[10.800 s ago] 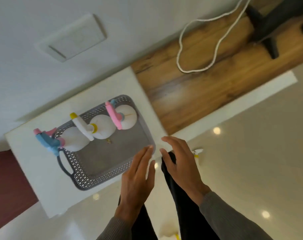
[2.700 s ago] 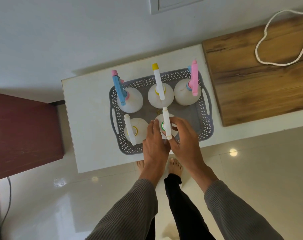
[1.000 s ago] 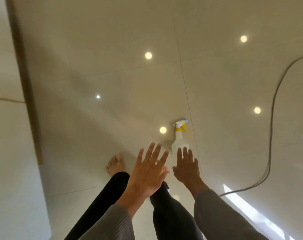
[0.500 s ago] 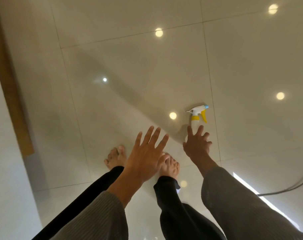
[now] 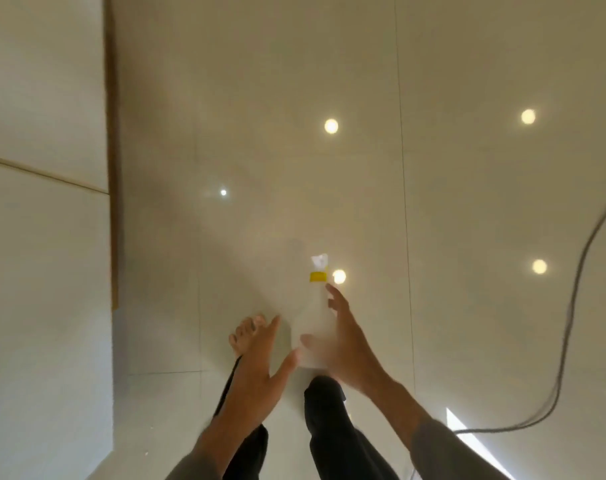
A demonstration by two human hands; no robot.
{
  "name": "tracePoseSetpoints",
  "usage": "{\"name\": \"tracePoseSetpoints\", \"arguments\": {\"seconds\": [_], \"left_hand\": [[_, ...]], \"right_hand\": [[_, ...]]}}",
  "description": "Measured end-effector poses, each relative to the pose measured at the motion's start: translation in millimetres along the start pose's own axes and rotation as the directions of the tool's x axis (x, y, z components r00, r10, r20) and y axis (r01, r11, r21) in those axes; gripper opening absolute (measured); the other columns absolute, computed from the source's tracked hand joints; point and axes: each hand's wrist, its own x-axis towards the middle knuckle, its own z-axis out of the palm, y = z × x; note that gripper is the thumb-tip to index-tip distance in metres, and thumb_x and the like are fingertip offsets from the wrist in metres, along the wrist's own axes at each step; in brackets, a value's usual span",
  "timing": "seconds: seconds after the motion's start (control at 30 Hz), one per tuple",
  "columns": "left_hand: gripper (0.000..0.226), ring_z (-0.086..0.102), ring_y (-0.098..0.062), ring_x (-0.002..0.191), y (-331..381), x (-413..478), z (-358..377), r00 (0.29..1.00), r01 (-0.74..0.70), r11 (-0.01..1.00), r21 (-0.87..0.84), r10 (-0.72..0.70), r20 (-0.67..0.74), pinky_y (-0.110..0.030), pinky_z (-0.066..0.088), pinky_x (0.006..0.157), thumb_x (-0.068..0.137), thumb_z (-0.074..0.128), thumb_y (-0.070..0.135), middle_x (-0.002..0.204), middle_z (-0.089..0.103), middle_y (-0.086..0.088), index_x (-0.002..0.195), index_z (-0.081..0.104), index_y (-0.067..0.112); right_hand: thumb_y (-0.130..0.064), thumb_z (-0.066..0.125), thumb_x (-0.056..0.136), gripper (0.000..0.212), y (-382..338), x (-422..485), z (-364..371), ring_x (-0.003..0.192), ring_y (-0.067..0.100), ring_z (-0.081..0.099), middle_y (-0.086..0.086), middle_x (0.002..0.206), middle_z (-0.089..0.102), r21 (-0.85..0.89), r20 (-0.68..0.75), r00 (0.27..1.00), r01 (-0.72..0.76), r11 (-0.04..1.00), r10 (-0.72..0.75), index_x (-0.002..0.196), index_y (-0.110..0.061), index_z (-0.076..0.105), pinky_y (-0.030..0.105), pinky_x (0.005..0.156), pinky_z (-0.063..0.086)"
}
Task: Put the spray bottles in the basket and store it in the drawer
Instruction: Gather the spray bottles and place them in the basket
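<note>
A white spray bottle (image 5: 314,308) with a yellow collar and a white trigger head is above the glossy floor, just ahead of my feet. My right hand (image 5: 350,344) is wrapped around its body, thumb across the front and fingers behind its right side. My left hand (image 5: 260,362) is spread open just left of the bottle, its thumb close to the bottle's base, holding nothing. The image is motion-blurred. The basket and the drawer are out of view.
The pale tiled floor (image 5: 468,202) reflects ceiling lights. A grey cable (image 5: 571,327) curves along the right side. A white panel with a wooden edge strip (image 5: 113,168) runs down the left. My bare foot (image 5: 244,336) and dark trouser legs are below the hands.
My right hand has gone from reaching at the bottle to closing around its body. My left hand has moved in beside it. The trigger head now points away from me.
</note>
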Motion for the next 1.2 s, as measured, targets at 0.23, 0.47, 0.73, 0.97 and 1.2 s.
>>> {"name": "tracePoseSetpoints", "arguments": {"seconds": [0.23, 0.47, 0.73, 0.97, 1.2], "left_hand": [[0.092, 0.062, 0.010, 0.106, 45, -118, -94, 0.987, 0.022, 0.829, -0.559, -0.106, -0.119, -0.009, 0.052, 0.077, 0.065, 0.077, 0.061, 0.125, 0.061, 0.026, 0.145, 0.034, 0.046], [0.090, 0.063, 0.010, 0.106, 53, -177, -209, 0.847, -0.168, 0.784, -0.598, -0.195, -0.494, -0.008, 0.052, 0.077, 0.054, 0.087, 0.064, 0.120, 0.059, 0.038, 0.129, 0.038, 0.066], [0.103, 0.054, 0.000, 0.110, 36, -178, -317, 0.555, -0.002, 0.881, -0.474, -0.393, -0.733, -0.018, 0.049, 0.083, 0.047, 0.075, 0.077, 0.125, 0.047, 0.021, 0.130, 0.028, 0.038], [0.086, 0.038, -0.010, 0.137, 52, -137, -386, 0.333, -0.121, 0.855, -0.504, -0.443, -0.832, -0.033, 0.044, 0.106, 0.074, 0.065, 0.063, 0.149, 0.035, 0.008, 0.141, 0.018, 0.037], [0.082, 0.041, -0.017, 0.137, 53, -95, -434, 0.134, -0.008, 0.825, -0.565, -0.559, -0.818, -0.026, 0.044, 0.100, 0.079, 0.077, 0.035, 0.150, 0.039, -0.002, 0.147, 0.036, 0.015]], "right_hand": [[-0.036, 0.078, 0.068, 0.114, -185, -74, 25, 0.134, 0.001, 0.037, -0.025, 0.145, 0.031, 0.028, 0.304, 0.941, 0.150, 0.988, -0.151, 0.144, -0.057, -0.005, 0.041, 0.112, 0.039], [-0.001, 0.068, 0.068, 0.110, -359, -87, 103, 0.137, 0.000, 0.035, -0.008, 0.148, 0.036, -0.123, 0.612, 0.761, 0.360, 0.925, -0.214, 0.152, -0.033, 0.004, 0.022, 0.110, 0.036], [-0.046, 0.073, 0.080, 0.037, -480, -61, 228, 0.095, -0.001, 0.067, -0.019, 0.099, 0.072, -0.192, 0.501, 0.757, 0.570, 0.799, -0.419, 0.112, -0.031, 0.066, 0.008, 0.077, 0.045], [-0.037, 0.068, 0.086, 0.026, -537, -20, 286, 0.110, 0.012, 0.060, -0.016, 0.111, 0.061, -0.264, 0.586, 0.559, 0.816, 0.514, -0.586, 0.112, -0.035, 0.062, 0.014, 0.089, 0.045], [-0.031, 0.073, 0.082, 0.036, -568, 37, 300, 0.102, 0.002, 0.063, -0.014, 0.106, 0.068, -0.223, 0.732, 0.445, 0.872, 0.436, -0.516, 0.114, -0.019, 0.064, 0.004, 0.083, 0.046]]}}
